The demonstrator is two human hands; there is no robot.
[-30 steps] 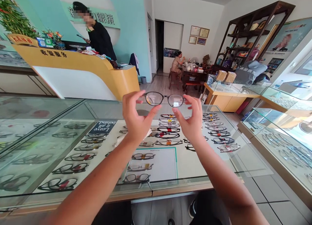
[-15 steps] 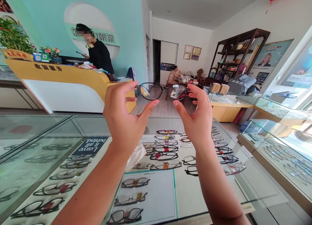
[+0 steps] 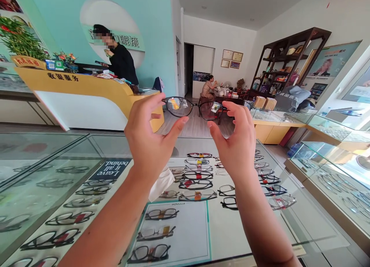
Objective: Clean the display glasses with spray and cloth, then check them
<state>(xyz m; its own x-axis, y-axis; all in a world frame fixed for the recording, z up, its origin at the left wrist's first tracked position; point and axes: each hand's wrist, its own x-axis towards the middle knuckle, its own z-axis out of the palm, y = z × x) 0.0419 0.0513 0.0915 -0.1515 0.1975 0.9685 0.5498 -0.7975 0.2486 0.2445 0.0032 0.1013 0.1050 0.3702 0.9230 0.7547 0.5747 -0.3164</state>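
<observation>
A: Head view. What are we doing?
B: We're holding one pair of black eyeglasses [image 3: 195,104] just above centre frame, in the air over the display case [image 3: 228,234]. Looks like we're inspecting the lenses [image 3: 178,108]; our read only.
A: Hands?
B: Left hand [image 3: 148,137] is gripping the left end, right hand [image 3: 237,141] the right. Thumbs [image 3: 181,123] are sitting lower; we can't tell if they're touching.
A: Next move?
B: Probably calling for a light, even grip both sides, so we aren't twisting it.
A: Counts?
B: We're seeing two lenses in hand. Three pairs [image 3: 162,214] are lying on the teal-edged board [image 3: 189,232], bottom middle. One white cloth [image 3: 162,184], lower middle. One dark placard [image 3: 109,169], lower left. Four wall certificates [image 3: 227,54], upper right. Two cardboard boxes [image 3: 270,103], right. Two people [image 3: 125,62], upper half. Right forearm [image 3: 250,205] is hiding other pairs, so we're giving no total.
</observation>
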